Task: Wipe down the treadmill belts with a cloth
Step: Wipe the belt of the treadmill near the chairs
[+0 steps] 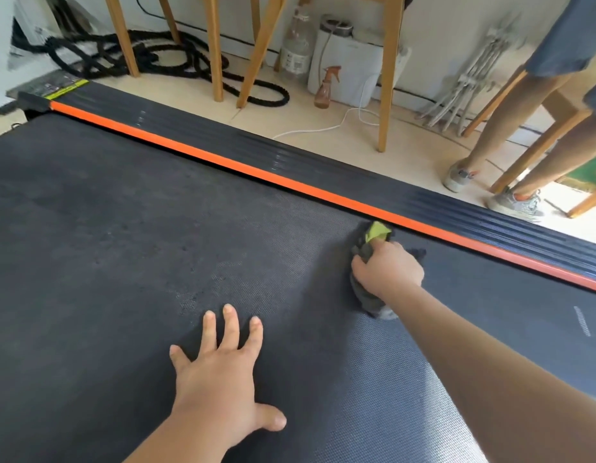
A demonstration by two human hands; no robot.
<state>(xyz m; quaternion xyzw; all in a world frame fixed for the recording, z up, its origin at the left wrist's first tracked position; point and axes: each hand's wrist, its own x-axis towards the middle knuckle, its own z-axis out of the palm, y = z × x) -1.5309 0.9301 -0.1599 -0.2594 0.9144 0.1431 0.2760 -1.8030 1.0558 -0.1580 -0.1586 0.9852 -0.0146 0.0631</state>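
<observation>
1. A coiled black rope [123, 58] lies on the floor at the far left, beyond the treadmill.
2. The dark treadmill belt [123, 212] fills most of the view. An orange strip [223, 163] and a ribbed black side rail [323, 155] run along its far edge.
3. The left hand [220, 389] lies flat on the belt with its fingers spread wide, holding nothing.
4. On the floor behind the rail, a brown spray bottle [326, 88] stands among wooden legs [387, 78], just in front of a white appliance [350, 68].
5. The cloth [370, 300], dark grey with a yellow-green patch, sits bunched on the belt just beside the orange strip.
6. The right hand [388, 270] grips the cloth, fingers curled over it, and holds it against the belt.
7. At the far right another person's bare legs [510, 121] stand on the floor in grey shoes [513, 203].
</observation>
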